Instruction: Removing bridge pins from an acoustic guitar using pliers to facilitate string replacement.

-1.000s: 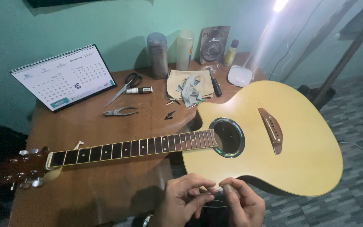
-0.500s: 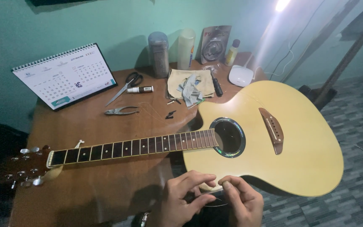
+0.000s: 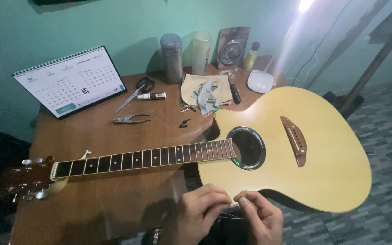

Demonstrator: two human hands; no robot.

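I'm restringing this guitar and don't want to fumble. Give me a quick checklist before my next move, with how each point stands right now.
1. Both hands on the string: ok. Left hand and right hand pinch a thin string by the guitar body's near edge.
2. Guitar lying flat, face up on the table: ok.
3. Bridge pin holes free: cannot tell.
4. Pliers and scissors on the table: ok.
5. Tuners on the headstock free: cannot tell, too dark.
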